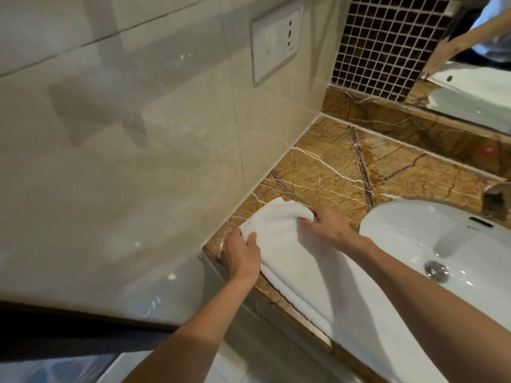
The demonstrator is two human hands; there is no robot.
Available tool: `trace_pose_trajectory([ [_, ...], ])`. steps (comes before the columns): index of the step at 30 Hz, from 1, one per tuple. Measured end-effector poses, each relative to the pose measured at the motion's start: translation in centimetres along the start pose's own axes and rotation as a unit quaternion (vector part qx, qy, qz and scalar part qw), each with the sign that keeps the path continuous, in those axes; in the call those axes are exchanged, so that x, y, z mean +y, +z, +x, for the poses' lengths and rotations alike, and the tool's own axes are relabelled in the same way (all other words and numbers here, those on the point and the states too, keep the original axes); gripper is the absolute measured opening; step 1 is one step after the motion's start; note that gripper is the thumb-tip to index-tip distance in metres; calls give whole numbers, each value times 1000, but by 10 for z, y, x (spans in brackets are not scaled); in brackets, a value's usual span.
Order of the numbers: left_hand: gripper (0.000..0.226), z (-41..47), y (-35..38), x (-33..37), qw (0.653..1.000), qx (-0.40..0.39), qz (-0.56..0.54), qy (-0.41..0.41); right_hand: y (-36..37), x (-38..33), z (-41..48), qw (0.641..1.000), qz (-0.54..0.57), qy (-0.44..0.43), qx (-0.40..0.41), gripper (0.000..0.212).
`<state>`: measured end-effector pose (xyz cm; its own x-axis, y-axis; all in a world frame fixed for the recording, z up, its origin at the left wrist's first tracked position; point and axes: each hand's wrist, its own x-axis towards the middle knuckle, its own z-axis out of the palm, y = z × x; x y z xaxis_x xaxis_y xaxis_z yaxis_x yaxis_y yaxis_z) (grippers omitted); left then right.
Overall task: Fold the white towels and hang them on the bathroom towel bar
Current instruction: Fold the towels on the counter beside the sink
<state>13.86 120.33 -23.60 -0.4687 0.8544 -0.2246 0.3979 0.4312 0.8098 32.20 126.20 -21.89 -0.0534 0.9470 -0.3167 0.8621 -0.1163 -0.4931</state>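
A white towel (304, 272) lies along the brown marble counter (326, 167), folded lengthwise, its near end running over the counter's front edge toward me. My left hand (243, 255) pinches the towel's far left corner. My right hand (323, 225) grips the far right corner, where the cloth is bunched and lifted slightly. No towel bar is in view.
A white sink basin (442, 244) with a metal drain (437, 270) sits right of the towel. Beige wall tiles with a socket plate (276, 41) rise on the left. A mirror (475, 64) and dark mosaic tiles (381, 45) stand behind the counter.
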Motion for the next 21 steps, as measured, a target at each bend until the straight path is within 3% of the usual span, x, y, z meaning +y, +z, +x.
trace_pose_trajectory([
  [6,28,3,-2,0,995,21,97,28,-5,-1,-1,999,-42,28,0,15],
  [8,34,3,-3,2,990,29,129,38,-7,-1,-3,999,-11,18,33,10],
  [9,37,2,-4,4,991,33,127,37,-7,-2,-4,998,31,5,47,19],
  [12,41,-3,-7,8,996,47,64,34,-8,-6,-10,974,207,-55,72,38],
  [15,25,-7,-11,6,996,53,-50,42,-8,-8,-12,949,288,-91,94,43],
  [18,16,-7,-15,5,993,58,-98,41,-5,-11,-7,943,305,-83,106,36],
  [21,18,-4,-16,-4,996,64,-59,27,7,-13,3,971,225,-50,61,28],
])
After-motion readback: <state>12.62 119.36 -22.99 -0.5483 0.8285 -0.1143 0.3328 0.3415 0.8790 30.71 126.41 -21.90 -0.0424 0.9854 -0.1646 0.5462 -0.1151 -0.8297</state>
